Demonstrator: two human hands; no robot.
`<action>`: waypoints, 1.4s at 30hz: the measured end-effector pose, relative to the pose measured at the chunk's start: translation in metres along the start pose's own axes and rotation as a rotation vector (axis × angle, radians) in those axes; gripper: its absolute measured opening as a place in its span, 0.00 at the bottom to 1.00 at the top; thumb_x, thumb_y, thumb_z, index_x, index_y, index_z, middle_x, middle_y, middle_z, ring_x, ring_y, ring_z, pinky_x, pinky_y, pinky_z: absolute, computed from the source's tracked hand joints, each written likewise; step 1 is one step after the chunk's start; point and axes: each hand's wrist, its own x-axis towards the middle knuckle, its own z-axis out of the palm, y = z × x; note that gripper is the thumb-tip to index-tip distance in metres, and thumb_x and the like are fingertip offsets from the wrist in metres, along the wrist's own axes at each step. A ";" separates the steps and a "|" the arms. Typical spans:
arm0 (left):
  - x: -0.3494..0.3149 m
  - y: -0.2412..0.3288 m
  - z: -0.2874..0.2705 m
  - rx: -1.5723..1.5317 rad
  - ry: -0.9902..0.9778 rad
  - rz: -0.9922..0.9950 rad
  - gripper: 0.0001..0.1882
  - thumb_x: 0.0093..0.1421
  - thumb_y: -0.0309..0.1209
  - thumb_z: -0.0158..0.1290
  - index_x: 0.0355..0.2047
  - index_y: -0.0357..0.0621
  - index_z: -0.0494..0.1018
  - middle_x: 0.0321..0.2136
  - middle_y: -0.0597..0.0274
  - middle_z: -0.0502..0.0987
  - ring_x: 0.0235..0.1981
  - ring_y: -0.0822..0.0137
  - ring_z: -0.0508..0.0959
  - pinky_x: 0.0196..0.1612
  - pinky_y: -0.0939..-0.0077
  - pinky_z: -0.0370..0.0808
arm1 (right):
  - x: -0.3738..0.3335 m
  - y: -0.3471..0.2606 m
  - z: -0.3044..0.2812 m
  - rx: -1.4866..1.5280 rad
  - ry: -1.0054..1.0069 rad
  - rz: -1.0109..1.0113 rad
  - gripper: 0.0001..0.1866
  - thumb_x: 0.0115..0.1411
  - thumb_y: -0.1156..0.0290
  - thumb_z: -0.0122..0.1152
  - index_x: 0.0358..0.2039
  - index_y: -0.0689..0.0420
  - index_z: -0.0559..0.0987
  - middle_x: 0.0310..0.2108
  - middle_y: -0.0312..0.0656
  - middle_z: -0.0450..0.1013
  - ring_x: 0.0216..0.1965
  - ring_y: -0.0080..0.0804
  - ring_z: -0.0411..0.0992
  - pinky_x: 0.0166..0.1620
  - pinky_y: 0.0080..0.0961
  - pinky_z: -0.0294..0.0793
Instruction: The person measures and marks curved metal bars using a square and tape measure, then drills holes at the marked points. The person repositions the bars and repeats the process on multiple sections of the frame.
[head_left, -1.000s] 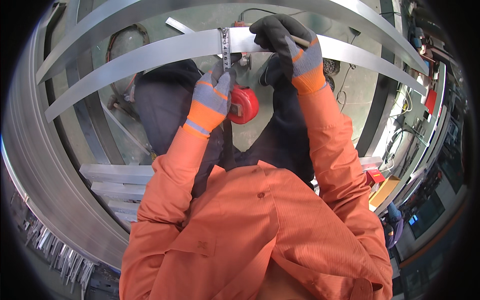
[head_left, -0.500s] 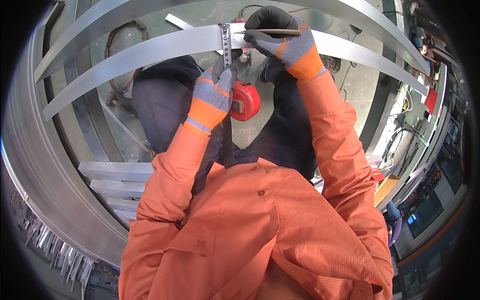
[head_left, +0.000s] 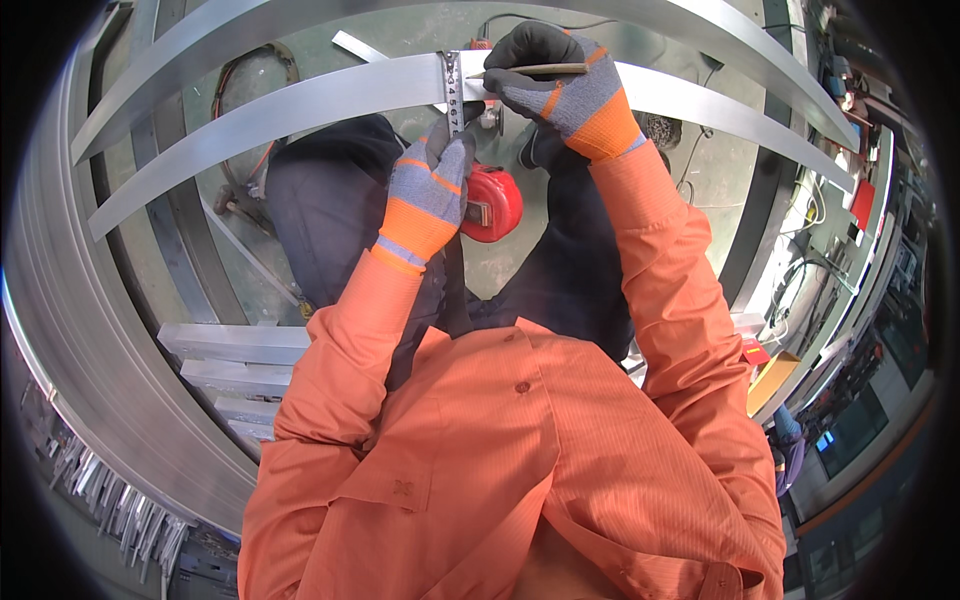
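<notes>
My gloved left hand (head_left: 430,185) is closed on a tape measure (head_left: 494,205) with a red case. Its blade (head_left: 453,98) runs out from the fingers and lies across the silvery metal bar (head_left: 330,95) in front of me. My gloved right hand (head_left: 555,80) pinches a thin pencil-like stick (head_left: 545,69). The stick's pointed end is at the bar's face, just right of the blade; whether it touches cannot be made out. Both gloves are grey with orange cuffs.
Another metal bar (head_left: 240,45) curves across beyond the first. Stacked metal profiles (head_left: 110,330) line the left side, with shorter bars (head_left: 235,342) near my left elbow. A hose (head_left: 225,130) lies on the floor. Cables (head_left: 805,205) and a yellow box (head_left: 772,385) are at the right.
The right hand and the stick have shifted slightly left and down, nearer the blade. My left hand and the tape measure are almost where they were.
</notes>
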 end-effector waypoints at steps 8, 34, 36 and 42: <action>0.001 -0.001 -0.002 0.124 0.022 0.086 0.15 0.71 0.28 0.51 0.55 0.37 0.76 0.26 0.64 0.75 0.26 0.72 0.72 0.30 0.73 0.72 | 0.000 0.000 0.003 0.009 0.012 0.017 0.09 0.57 0.65 0.73 0.34 0.56 0.86 0.22 0.32 0.79 0.24 0.14 0.73 0.28 0.19 0.73; 0.004 -0.009 -0.006 0.040 -0.023 0.062 0.13 0.71 0.30 0.51 0.51 0.35 0.75 0.29 0.63 0.75 0.29 0.69 0.72 0.33 0.74 0.71 | 0.001 0.003 0.005 -0.042 0.018 -0.004 0.09 0.57 0.63 0.72 0.32 0.55 0.84 0.20 0.33 0.77 0.21 0.15 0.71 0.25 0.21 0.71; 0.003 -0.007 -0.006 0.058 -0.004 0.100 0.10 0.70 0.30 0.53 0.45 0.35 0.77 0.27 0.60 0.76 0.27 0.66 0.75 0.31 0.69 0.72 | 0.000 0.000 0.007 -0.025 0.023 -0.005 0.09 0.57 0.63 0.72 0.32 0.55 0.84 0.20 0.32 0.77 0.21 0.14 0.70 0.24 0.21 0.70; 0.001 -0.003 -0.005 0.065 0.005 0.049 0.10 0.70 0.29 0.53 0.46 0.35 0.77 0.27 0.63 0.77 0.28 0.71 0.75 0.32 0.72 0.72 | 0.001 0.002 0.008 0.028 0.028 -0.032 0.09 0.57 0.64 0.72 0.33 0.56 0.84 0.20 0.33 0.77 0.21 0.15 0.71 0.25 0.21 0.72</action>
